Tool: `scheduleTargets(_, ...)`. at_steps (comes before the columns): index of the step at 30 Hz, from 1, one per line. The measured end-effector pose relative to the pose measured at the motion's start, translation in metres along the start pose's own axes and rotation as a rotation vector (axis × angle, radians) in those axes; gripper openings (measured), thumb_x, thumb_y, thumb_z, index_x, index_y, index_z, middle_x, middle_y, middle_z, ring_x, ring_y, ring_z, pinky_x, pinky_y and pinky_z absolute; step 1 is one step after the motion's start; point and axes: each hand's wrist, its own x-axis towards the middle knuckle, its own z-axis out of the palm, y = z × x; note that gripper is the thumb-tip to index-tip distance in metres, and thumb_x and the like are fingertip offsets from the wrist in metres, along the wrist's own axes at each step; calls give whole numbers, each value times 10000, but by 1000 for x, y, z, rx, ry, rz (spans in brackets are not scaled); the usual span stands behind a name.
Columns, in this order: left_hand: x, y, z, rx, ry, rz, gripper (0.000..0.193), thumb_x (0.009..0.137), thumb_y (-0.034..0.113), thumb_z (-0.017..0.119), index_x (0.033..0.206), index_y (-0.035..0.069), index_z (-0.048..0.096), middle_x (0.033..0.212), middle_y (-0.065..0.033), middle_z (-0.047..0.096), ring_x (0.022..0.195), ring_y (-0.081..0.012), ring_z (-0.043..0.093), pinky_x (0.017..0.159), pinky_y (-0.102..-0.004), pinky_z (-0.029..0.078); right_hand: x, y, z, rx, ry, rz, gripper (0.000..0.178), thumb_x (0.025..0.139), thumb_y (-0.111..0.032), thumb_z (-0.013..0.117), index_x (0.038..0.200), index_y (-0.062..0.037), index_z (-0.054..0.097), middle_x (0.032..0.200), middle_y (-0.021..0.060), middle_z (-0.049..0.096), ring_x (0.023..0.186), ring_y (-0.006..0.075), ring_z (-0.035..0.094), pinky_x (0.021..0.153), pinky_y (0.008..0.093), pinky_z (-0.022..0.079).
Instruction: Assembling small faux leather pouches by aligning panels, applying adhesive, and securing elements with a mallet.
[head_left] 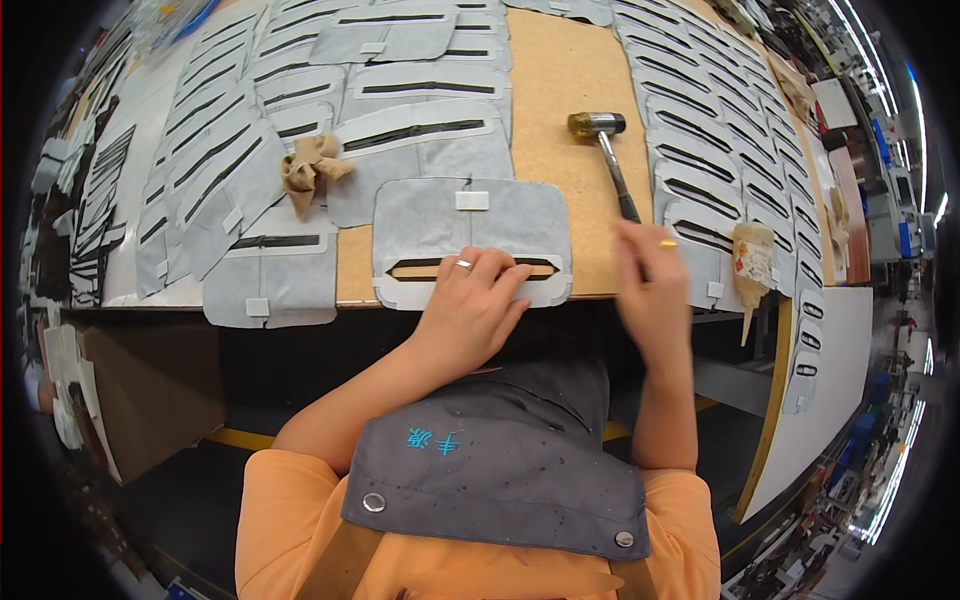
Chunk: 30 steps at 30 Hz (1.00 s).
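Observation:
A grey leather-like panel (415, 220) with a white tab near its top and a long slot near its bottom lies at the table's front edge. My left hand (470, 300) rests over this slot, fingers slightly bent and apart, pressing on the panel. To the right, a hammer (598, 125) with a yellowish and black head lies on the bare board, handle toward me. My right hand (652, 285) is at the end of that handle, smeared by motion. Whether its fingers grip the handle is unclear.
Grey slotted panels (425, 130) overlap across the left and middle of the table (560, 60); more slotted panels (700, 150) line the right. A crumpled tan cloth (312, 172) lies left of the front panel. A bottle with a pointed tip (752, 265) sits at the right edge.

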Motion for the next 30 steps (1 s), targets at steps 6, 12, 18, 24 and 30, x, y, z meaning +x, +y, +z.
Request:
scheduleTargets(6,12,2,5,-77,-8,4,261,787,122,684,1023,77,580,974,-92,515,914,-290,492,776,-393,366,-39,135,-128,-930,449,328,390,927,-287,585,1121,50,607,1027,165,637,951,284,606,851,370,459)
scheduleTargets(12,19,-1,5,-138,-32,-49,148,779,94,673,877,65,567,884,-102,507,864,-306,500,744,-404,363,-44,159,-128,-62,1,754,496,863,-399,676,1130,15,614,1006,95,676,897,156,610,806,289,470)
scheduleTargets(18,19,-2,3,-182,-15,-67,135,782,75,663,860,59,555,868,-89,521,836,-295,503,744,-390,356,-64,183,-136,737,334,911,512,880,-398,662,1173,13,575,1019,127,653,842,157,621,753,292,492)
scheduleTargets(24,20,0,7,-205,8,-92,124,787,78,659,859,58,560,842,-79,534,814,-284,510,744,-383,354,-71,146,-121,1436,321,519,712,869,-422,664,1363,8,384,1182,214,581,942,196,605,767,299,523)
scheduleTargets(30,20,2,7,-201,53,-97,110,785,73,657,867,62,584,825,-68,541,801,-264,517,736,-365,349,-58,85,-61,1704,120,348,868,767,-371,791,1452,-159,303,1341,225,484,966,171,583,732,271,488)
